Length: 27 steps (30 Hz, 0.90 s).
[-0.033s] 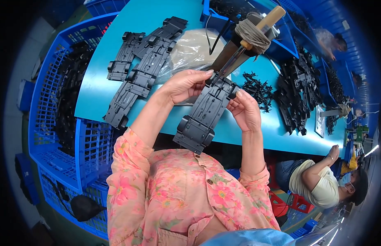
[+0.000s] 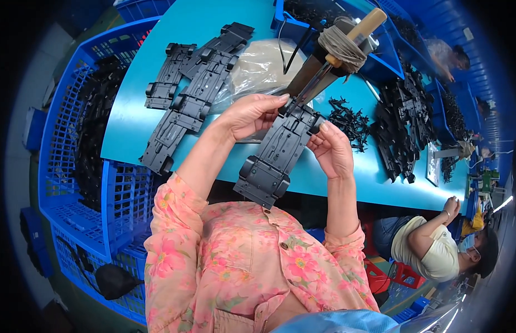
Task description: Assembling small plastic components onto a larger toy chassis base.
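Note:
Between both hands I hold a black moulded plastic chassis plate (image 2: 275,155), tilted, with its near end over my lap. My left hand (image 2: 251,115) pinches its far left corner between thumb and fingers. On the far right edge, the thumb and curled fingers of my right hand (image 2: 332,145) close on it. The far end of the plate reaches the tip of a slim metal tool on a stand (image 2: 309,87); whether they touch, I cannot tell. Above that, a wooden handle (image 2: 369,26) is bound with grey cloth wrapping (image 2: 342,47).
Several similar black plates (image 2: 194,91) lie on the turquoise table (image 2: 127,125), by a clear plastic bag (image 2: 263,64). Small black parts (image 2: 349,123) and more plates (image 2: 405,125) are piled right. Blue crates (image 2: 108,213) stand left. A co-worker (image 2: 430,244) sits at the right.

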{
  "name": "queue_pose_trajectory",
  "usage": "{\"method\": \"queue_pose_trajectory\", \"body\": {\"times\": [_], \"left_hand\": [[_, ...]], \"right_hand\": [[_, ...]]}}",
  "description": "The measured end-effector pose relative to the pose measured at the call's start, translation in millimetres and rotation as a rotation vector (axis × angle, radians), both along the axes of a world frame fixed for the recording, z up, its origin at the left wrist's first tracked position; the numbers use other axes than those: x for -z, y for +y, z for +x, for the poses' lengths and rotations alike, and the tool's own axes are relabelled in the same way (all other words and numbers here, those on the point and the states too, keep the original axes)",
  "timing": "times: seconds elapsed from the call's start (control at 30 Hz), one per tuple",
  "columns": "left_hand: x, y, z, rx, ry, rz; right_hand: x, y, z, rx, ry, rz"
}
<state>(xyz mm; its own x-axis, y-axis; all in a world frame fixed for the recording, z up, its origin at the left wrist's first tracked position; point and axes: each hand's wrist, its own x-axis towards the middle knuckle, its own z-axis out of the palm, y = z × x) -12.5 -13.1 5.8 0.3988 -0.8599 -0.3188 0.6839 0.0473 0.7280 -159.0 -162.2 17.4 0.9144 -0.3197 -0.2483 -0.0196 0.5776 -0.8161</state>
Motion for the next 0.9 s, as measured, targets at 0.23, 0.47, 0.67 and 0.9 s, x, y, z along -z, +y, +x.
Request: {"method": "queue_pose_trajectory", "body": {"times": [0.23,0.47,0.67,0.9], "left_hand": [[-4.7,-0.9,0.3,0.007,-0.004,-0.009],[-3.5,-1.1,0.1,-0.006,-0.002,-0.001],[-2.7,-0.4,1.3,0.003,-0.008,-0.012],[-4.9,0.3,1.1,0.006,-0.019,-0.019]], "right_hand": [[-0.6,-0.2,-0.9,0.003,-0.022,0.005],[0.2,0.3,-2.0,0.002,-0.031,-0.001],[0.5,1.2,-1.8,0.0,-0.034,-0.002],[3.2,-0.1,-1.4,-0.005,-0.058,-0.006]]}}
